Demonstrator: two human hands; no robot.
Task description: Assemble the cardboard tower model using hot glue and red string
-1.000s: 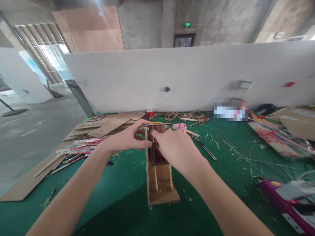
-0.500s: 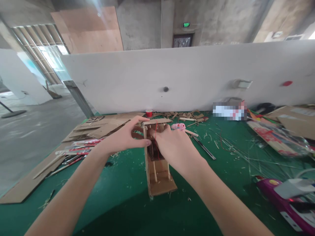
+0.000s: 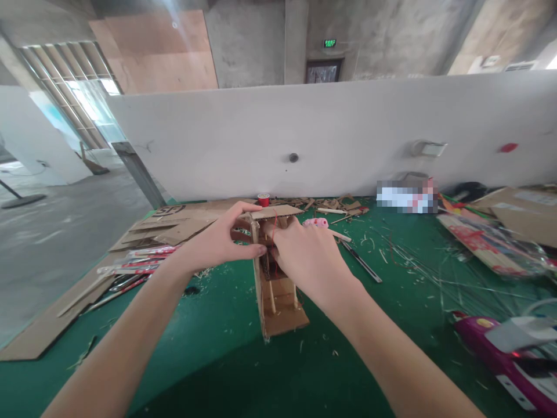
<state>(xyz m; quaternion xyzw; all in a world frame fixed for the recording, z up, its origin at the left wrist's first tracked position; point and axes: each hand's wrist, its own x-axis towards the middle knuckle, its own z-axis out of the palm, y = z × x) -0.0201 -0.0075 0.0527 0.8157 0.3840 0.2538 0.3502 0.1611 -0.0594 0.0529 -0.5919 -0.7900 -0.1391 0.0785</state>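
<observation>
Brown, stick-braced cardboard frame (image 3: 285, 324) stretches lengthwise toward the person; left hand (image 3: 215, 241), half-open, grips its left wall (image 3: 260, 290); right hand (image 3: 307, 249) curls inside, hold unclear.

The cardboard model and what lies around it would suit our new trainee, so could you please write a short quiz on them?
1. True or false: the left hand grips the cardboard model by its left side.
2. What colour is the wire that hangs at the front of the cardboard model, beside the fingers of the right hand? A) green B) red C) blue
3. Fill the gap with "left" or "right": the knife lies to the ____ of the cardboard model.

Key: 1 true; 2 B; 3 right.
</observation>
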